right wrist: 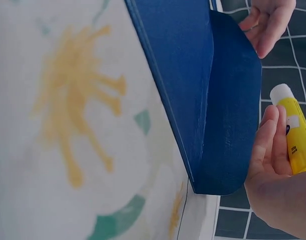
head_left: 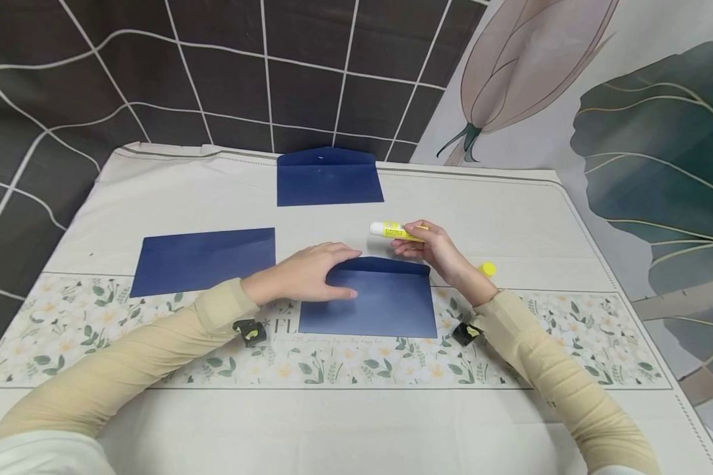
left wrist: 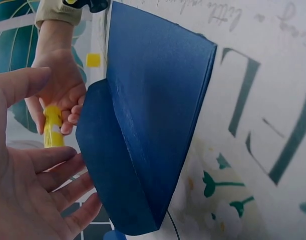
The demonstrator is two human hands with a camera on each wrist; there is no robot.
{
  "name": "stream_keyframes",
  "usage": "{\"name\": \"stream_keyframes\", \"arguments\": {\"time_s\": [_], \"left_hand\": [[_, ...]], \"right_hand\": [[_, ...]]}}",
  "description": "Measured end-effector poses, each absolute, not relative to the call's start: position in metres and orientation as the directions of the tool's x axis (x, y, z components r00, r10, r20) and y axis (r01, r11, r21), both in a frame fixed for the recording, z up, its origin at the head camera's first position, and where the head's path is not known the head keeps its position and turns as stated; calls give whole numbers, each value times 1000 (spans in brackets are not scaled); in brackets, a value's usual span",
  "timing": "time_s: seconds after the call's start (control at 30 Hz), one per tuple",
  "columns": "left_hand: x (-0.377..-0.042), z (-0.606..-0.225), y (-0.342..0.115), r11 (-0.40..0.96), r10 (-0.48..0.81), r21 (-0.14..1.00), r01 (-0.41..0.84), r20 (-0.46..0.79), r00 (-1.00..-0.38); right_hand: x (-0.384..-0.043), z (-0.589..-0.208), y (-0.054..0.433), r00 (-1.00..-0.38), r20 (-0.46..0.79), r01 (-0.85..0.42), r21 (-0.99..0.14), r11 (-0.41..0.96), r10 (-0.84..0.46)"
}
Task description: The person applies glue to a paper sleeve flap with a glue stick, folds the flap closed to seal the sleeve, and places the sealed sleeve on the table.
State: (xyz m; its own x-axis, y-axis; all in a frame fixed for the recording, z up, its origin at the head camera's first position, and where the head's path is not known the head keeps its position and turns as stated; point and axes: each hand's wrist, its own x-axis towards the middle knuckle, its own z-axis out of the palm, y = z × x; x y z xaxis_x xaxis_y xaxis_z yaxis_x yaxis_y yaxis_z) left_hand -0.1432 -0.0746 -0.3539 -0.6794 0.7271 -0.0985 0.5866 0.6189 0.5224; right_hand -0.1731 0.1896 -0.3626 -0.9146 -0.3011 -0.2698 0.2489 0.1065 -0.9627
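A dark blue envelope (head_left: 371,307) lies in front of me, its flap (left wrist: 105,155) raised along the far side. My left hand (head_left: 315,274) is over the envelope's left end, thumb over the front, other fingers spread at the flap's edge; nothing is gripped in it. Between thumb and fingers, my right hand (head_left: 436,251) holds a yellow glue stick (head_left: 389,230) just beyond the flap. Its white end points left, and in the right wrist view the glue stick (right wrist: 295,132) is beside the flap, apart from it. A yellow cap (head_left: 487,268) sits on the table behind the right wrist.
Another blue envelope (head_left: 208,260) lies to the left, partly behind my left forearm. A third blue envelope (head_left: 329,185), flap up, lies at the table's back edge. The white cloth (head_left: 481,211) has a floral band across it. A dark gridded curtain (head_left: 309,92) hangs behind.
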Motion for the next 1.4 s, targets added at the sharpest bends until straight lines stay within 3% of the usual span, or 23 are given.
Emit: {"name": "stream_keyframes", "arguments": {"time_s": [0.57, 1.4], "left_hand": [[-134, -362, -74, 596, 749, 551, 585, -119, -651], [-108, -379, -70, 579, 806, 415, 701, -163, -569]], "right_hand": [[-170, -366, 189, -887, -317, 295, -949, 116, -335], [-152, -376, 185, -830, -401, 341, -915, 218, -388]]}}
